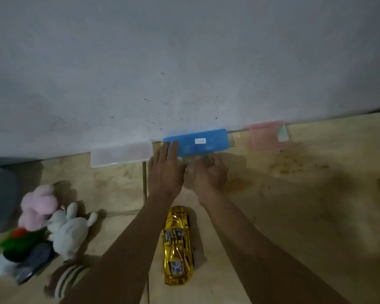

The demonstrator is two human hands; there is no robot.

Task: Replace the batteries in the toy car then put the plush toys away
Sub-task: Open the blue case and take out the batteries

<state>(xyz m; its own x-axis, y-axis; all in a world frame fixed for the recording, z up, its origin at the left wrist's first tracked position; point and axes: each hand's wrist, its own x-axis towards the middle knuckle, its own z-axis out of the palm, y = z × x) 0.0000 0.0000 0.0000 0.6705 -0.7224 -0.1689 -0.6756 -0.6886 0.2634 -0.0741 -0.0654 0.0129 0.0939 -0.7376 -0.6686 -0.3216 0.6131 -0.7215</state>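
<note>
Blurring right hand (pixel 210 173), its grip unreadable beside blue box (pixel 196 142).

Both forearms extend forward, converging. Left hand (pixel 166 170): palm down, fingers straight and together. Right hand (pixel 210 174): fingers curled under; any grip is blurred.

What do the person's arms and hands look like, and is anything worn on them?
Both forearms are bare, with no sleeves in view. The left hand and the right hand carry no gloves, and no watch or ring shows, though the picture is dim and blurred.
</note>
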